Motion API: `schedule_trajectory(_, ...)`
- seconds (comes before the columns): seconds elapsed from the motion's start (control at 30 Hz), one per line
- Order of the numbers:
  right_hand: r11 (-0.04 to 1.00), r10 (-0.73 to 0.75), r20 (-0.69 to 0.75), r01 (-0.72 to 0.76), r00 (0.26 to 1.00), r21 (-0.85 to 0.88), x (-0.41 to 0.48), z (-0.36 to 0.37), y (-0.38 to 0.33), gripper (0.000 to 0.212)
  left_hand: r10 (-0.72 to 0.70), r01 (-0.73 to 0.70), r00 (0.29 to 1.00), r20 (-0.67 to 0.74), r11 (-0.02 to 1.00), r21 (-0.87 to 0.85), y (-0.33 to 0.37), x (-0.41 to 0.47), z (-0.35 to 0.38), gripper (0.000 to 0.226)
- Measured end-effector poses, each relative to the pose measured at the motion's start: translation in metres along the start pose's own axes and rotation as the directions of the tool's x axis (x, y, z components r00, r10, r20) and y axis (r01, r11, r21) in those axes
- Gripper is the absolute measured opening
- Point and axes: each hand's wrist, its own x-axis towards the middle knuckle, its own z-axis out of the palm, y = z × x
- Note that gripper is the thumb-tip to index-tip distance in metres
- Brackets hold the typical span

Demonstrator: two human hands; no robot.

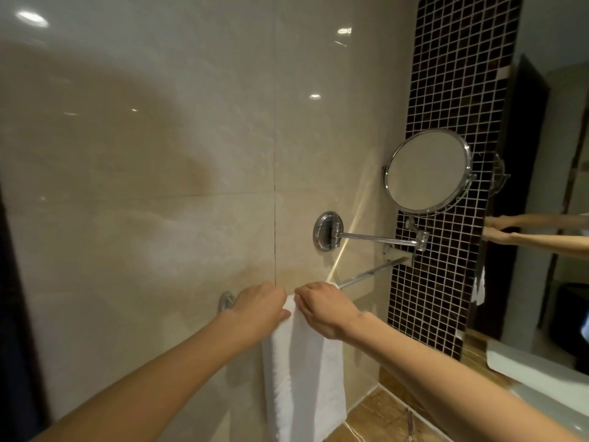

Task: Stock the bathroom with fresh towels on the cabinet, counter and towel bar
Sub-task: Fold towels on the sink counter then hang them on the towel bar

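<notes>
ITEM: 1 white towel (302, 362), draped over towel bar (366, 275), hanging down the wall | HANDS: left hand (259, 309) grips its top left, right hand (325, 309) grips its top right, hands just beside each other | RIGHT: 1 round mirror (428, 172)

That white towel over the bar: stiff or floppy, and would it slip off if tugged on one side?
Probably floppy: the white towel hangs limp in soft folds from the towel bar. The bar looks like polished metal, so an uneven tug would likely slide it off. The left hand and right hand gripping its top suggest it needs steadying.
</notes>
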Motion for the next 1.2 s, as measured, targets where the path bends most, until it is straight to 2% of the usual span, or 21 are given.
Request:
schedule_trajectory(0.23,0.989,0.071,0.182,-0.094,0.981,0.117,0.014,-0.009,0.003,0.034,-0.01,0.015,0.998,0.065,0.996,-0.082,-0.002,0.003,-0.002,0.031)
schedule_trajectory(0.4,0.996,0.061,0.092,-0.067,0.994,0.064,0.008,-0.014,0.002,0.034,0.011,-0.01,1.0,0.007,0.997,-0.075,-0.002,-0.004,-0.006,0.026)
schedule_trajectory(0.53,0.993,0.075,0.192,-0.091,0.978,0.073,0.003,-0.018,0.006,0.03,0.036,-0.035,0.999,0.002,0.994,-0.104,-0.002,-0.001,-0.004,0.026)
schedule_trajectory(0.7,0.988,0.117,0.202,-0.135,0.972,0.079,0.008,-0.017,0.003,0.03,0.033,-0.016,0.996,0.081,0.979,-0.204,-0.009,0.007,0.0,0.041)
schedule_trajectory(0.97,0.991,0.107,0.183,-0.119,0.977,0.06,0.005,-0.018,0.001,0.03,0.065,-0.032,0.988,0.137,0.973,-0.229,-0.014,0.01,-0.001,0.041)
schedule_trajectory(1.1,0.992,0.105,0.139,-0.113,0.985,0.049,-0.001,-0.014,0.0,0.033,-0.005,0.016,0.998,0.057,0.98,-0.199,-0.01,0.007,0.005,0.037)
schedule_trajectory(1.2,0.992,0.113,0.15,-0.12,0.982,0.042,0.0,-0.014,0.001,0.031,0.016,-0.022,0.998,-0.064,0.994,-0.103,-0.004,0.001,0.01,0.03)
